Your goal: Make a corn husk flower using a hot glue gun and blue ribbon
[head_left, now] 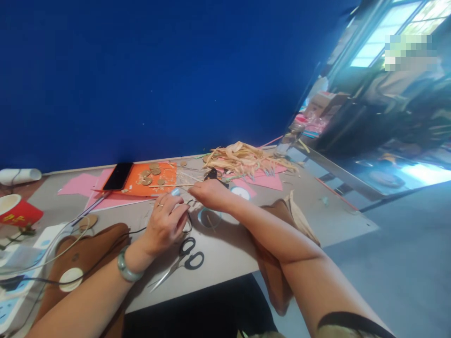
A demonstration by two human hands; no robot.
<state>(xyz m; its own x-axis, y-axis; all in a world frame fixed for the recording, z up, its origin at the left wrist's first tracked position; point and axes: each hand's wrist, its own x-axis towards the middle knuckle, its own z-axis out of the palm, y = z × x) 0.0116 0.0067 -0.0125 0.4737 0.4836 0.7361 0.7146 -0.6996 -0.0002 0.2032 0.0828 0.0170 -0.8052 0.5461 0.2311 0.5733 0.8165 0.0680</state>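
Observation:
Above the table, my left hand [168, 219] has its fingers curled in, with a small light-blue piece [175, 192] at a fingertip. What the fingers pinch, if anything, is too small to tell. Just to its right, my right hand [210, 193] is closed, knuckles up, its fingertips hidden. A small black object [212, 174] shows behind it. Beneath the hands are a clear round roll [206, 218] and a thin dark cord. Scissors with black handles [178, 264] lie in front of my left hand. Dried husk strips [243, 162] are heaped beyond my right hand.
An orange sheet [165, 174] carries round tan discs [146, 180] and a black phone [119, 176]. Pink paper [79, 184] lies around it. At left are a power strip [16, 300], cables and a red cup [23, 213]. A blue panel [158, 84] stands behind.

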